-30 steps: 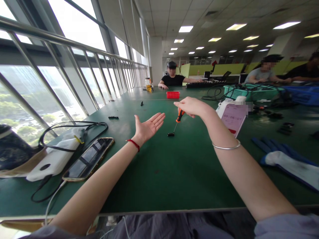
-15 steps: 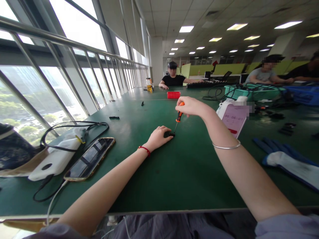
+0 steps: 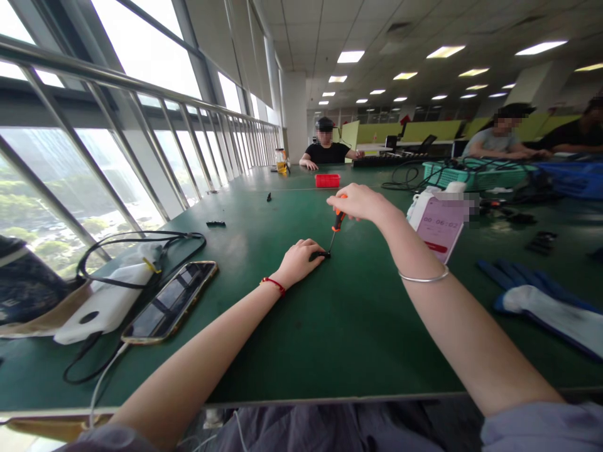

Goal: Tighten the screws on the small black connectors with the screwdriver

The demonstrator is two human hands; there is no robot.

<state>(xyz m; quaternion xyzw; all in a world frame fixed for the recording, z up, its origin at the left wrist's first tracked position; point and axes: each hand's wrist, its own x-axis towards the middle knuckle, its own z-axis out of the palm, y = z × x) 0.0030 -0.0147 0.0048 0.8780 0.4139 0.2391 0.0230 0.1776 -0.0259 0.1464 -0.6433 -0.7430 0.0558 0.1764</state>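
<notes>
Small black part [image 3: 326, 254] lying at the left fingertips, screwdriver [image 3: 338, 221] tilting over it.
Left hand [image 3: 300, 260] is pinching the part against the green table [image 3: 339, 345] between thumb and fingers. Above, right hand [image 3: 360, 202] is gripping the handle, fingers wrapping it from the top; the tip is meeting the part. Red box [image 3: 327, 181] is sitting beyond the right fingers; a propped phone [image 3: 440, 229] is standing to their right.
</notes>
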